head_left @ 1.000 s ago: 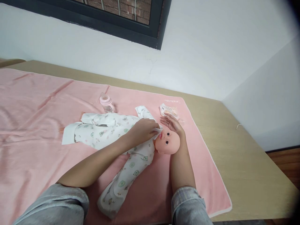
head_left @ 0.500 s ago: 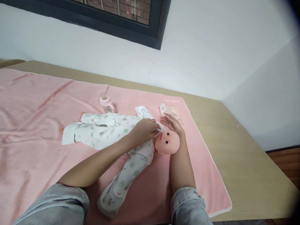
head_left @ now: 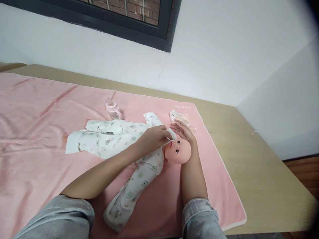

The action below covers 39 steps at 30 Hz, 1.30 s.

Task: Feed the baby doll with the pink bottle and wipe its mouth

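Note:
A baby doll [head_left: 177,151] in a white printed sleepsuit [head_left: 117,139] lies on its back on a pink blanket [head_left: 37,113], head to the right. My left hand [head_left: 152,138] is closed on a small white wipe [head_left: 171,133] and holds it against the doll's cheek by the mouth. My right hand [head_left: 183,131] lies flat with fingers stretched out along the far side of the doll's head, cupping it.
A pink baby bottle [head_left: 112,110] stands behind the doll's legs. A small plastic wipe packet [head_left: 179,117] lies near the blanket's far right corner. The blanket covers a wooden table [head_left: 261,172] set against a white wall, with bare wood to the right.
My left hand has slid the white wipe slightly up and right over the doll's cheek. My right hand and the doll have stayed in place.

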Available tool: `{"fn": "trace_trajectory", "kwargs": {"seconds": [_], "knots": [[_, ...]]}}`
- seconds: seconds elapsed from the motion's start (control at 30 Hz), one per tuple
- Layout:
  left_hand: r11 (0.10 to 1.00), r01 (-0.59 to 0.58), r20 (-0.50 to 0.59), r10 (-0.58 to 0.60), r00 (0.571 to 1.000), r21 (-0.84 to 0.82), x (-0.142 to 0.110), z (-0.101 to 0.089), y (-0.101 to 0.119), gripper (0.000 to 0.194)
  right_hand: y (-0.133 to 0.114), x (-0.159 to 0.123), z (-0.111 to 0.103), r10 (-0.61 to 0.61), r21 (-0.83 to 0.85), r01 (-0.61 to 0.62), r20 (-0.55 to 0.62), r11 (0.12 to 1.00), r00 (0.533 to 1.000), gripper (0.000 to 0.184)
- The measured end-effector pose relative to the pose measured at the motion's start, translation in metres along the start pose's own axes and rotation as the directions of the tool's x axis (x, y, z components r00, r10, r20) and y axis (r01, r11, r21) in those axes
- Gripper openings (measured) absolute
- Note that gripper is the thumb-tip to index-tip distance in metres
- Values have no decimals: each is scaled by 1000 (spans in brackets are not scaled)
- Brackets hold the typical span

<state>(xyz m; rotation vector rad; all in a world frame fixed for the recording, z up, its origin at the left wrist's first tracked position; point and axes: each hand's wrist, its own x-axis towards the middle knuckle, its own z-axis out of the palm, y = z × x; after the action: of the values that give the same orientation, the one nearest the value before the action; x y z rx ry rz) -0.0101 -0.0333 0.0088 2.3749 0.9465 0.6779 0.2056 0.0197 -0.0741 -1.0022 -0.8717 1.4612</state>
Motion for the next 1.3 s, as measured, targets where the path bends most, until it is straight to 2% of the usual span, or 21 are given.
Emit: {"fn": "trace_trajectory", "kwargs": {"seconds": [0.17,0.27,0.4,0.57,1.0,1.3], "knots": [[992,-83,-10,82,997,-98,-4,-1,4,26,-2,-1,0,1,-28,-1,-3,1000,1000,21],[986,-92,-3,93,996,-137,-5,2,4,31,-3,-2,1,-7,-47,7,-6,999,1000,22],[989,-82,8,84,996,-124,-4,7,0,32,-4,-5,4,-19,-70,19,-3,997,1000,31],[987,-130,-29,128,991,-89,-2,7,-1,27,-6,-7,6,-20,-97,21,3,995,1000,36],[997,-68,-28,67,997,-42,-1,10,-1,21,-1,9,-10,26,-146,-20,39,989,999,38],[998,-58,-36,56,998,-38,-1,9,-1,22,-1,12,-13,37,-153,-29,53,988,998,37]]}}
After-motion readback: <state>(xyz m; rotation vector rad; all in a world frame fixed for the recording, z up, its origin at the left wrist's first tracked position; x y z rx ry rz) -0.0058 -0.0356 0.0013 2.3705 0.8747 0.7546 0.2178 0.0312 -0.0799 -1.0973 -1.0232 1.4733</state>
